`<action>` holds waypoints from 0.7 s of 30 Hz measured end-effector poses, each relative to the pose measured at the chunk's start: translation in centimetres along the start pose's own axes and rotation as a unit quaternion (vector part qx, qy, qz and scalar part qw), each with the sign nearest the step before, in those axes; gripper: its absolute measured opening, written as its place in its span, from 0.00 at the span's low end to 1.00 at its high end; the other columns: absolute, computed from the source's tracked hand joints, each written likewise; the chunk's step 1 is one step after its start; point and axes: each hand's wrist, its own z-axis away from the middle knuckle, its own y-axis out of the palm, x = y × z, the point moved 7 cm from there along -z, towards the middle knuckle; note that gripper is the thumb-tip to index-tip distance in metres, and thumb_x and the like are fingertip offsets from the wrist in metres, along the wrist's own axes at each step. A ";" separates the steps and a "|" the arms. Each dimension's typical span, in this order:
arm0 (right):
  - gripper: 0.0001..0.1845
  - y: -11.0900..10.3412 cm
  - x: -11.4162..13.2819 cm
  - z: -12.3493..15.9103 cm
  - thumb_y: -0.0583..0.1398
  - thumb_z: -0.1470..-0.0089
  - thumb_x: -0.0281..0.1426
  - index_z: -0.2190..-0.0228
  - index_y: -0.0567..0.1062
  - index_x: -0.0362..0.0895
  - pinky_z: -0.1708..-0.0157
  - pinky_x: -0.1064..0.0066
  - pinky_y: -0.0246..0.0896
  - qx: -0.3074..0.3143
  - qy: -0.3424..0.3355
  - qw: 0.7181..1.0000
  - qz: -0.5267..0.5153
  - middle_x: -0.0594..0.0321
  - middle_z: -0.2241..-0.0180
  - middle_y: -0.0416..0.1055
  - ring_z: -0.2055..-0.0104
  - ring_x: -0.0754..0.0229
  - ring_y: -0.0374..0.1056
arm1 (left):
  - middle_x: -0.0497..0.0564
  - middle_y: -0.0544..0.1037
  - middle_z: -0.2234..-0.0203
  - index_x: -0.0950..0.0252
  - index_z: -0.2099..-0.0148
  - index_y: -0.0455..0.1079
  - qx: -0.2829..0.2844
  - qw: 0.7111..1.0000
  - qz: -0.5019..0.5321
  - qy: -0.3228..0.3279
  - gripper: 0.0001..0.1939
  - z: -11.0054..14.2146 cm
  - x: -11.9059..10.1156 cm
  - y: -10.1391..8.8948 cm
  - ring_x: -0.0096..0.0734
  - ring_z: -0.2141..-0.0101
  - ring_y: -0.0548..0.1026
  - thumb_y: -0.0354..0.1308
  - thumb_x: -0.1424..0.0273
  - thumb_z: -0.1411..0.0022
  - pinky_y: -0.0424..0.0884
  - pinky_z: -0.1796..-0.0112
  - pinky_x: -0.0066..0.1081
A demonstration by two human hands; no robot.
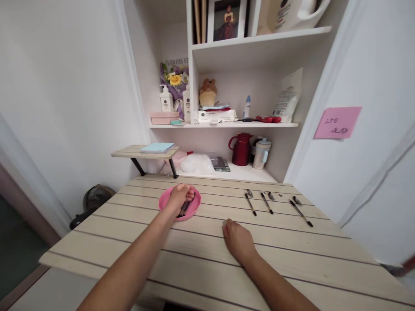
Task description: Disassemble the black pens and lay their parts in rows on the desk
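Observation:
My left hand [180, 196] is over a round pink bowl [164, 203] with its fingers curled. Dark pen-like sticks [186, 208] lie in the bowl just beneath that hand. Whatever the curled fingers hold, if anything, is hidden. My right hand [238, 238] rests closed on the slatted wooden table, with nothing showing in it. Right of it lie three pens in a spread row: a left pen [250, 204], a middle pen [266, 203] and a right pen [301, 212]. Small dark clear-looking pieces, possibly caps, lie near their far ends, including one piece [271, 196].
A small raised stand [129, 151] holds blue paper [157, 147] at the table's back left. Behind the table, a white shelf unit [246, 125] carries a red jug [241, 150], a pale cup [262, 154] and a plastic bag [197, 164]. Walls stand on both sides.

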 end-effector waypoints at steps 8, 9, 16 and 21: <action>0.13 0.5 0.0 0.3 0.45 0.44 0.34 0.67 0.66 0.41 0.71 0.69 0.56 -0.001 0.000 1.000 0.020 0.52 0.69 0.72 0.67 0.55 0.70 | 0.51 0.72 0.82 0.65 0.81 0.66 -0.032 0.952 -0.292 -0.083 0.05 -1.6 3.1 -5.7 0.36 0.68 0.70 0.58 0.70 0.57 0.60 0.68 0.28; 0.13 0.6 0.0 0.3 0.46 0.44 0.34 0.67 0.66 0.41 0.71 0.69 0.56 -0.002 0.001 1.000 0.023 0.53 0.69 0.72 0.67 0.55 0.70 | 0.52 0.73 0.81 0.65 0.81 0.66 -0.029 0.943 -0.319 -0.090 0.05 -1.7 3.4 -5.5 0.37 0.66 0.70 0.59 0.71 0.59 0.60 0.67 0.29; 0.13 0.7 0.1 0.3 0.45 0.44 0.33 0.68 0.66 0.41 0.72 0.69 0.55 -0.008 -0.003 1.000 0.024 0.53 0.70 0.72 0.68 0.54 0.69 | 0.60 0.75 0.74 0.66 0.82 0.66 -0.011 0.905 -0.406 -0.130 0.06 -2.4 4.3 -4.5 0.46 0.63 0.71 0.61 0.75 0.65 0.61 0.65 0.34; 0.12 0.7 0.1 0.3 0.46 0.44 0.33 0.67 0.66 0.41 0.72 0.70 0.55 -0.005 0.002 1.000 0.023 0.54 0.69 0.72 0.68 0.54 0.69 | 0.57 0.73 0.82 0.66 0.84 0.64 -0.001 0.919 -0.363 -0.152 0.06 -2.8 4.1 -5.4 0.47 0.69 0.72 0.60 0.75 0.65 0.62 0.68 0.35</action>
